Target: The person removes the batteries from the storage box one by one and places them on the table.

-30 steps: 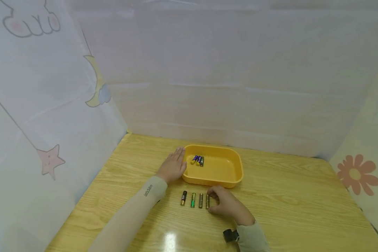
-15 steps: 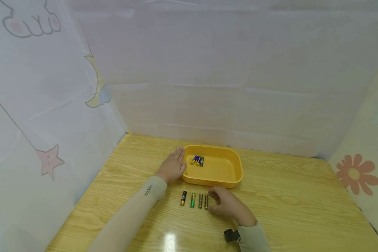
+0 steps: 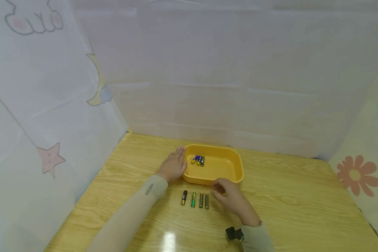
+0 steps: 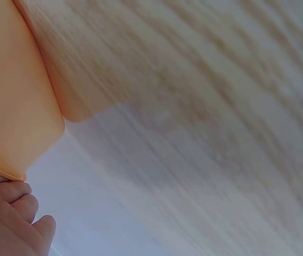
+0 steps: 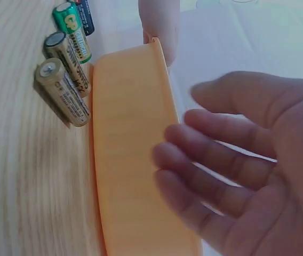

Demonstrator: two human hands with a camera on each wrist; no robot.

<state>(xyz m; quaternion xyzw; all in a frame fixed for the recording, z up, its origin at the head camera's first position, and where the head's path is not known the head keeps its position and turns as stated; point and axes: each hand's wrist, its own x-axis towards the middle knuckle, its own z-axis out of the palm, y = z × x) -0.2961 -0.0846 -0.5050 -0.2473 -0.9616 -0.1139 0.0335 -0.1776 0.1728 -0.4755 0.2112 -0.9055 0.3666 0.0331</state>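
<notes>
My left hand (image 3: 172, 166) lies with straight fingers against the left wall of a yellow plastic tray (image 3: 218, 182). In the left wrist view its fingers touch the tray's rim. Empty and loosely curled, my right hand (image 3: 231, 198) is at the tray's front right. In front of the tray lies a row of batteries: a black one with a copper end (image 3: 184, 198), a green GP battery (image 3: 193, 200), a gold battery (image 3: 201, 200) and another gold battery (image 5: 63, 92) at the right end, nearest my right hand. Their lower ends point towards me.
Inside the tray, at its left, lie a purple-and-yellow battery (image 3: 194, 159), a second such battery (image 3: 199, 160) and a dark battery (image 3: 202, 161). The wooden table (image 3: 286, 196) runs back to a pale cloth wall (image 3: 192, 70); printed cloth hangs at both sides.
The rightmost gold battery has shifted slightly left, closer to its neighbour. My right hand has let go of it and moved up and right towards the tray's front rim. The left hand stays put.
</notes>
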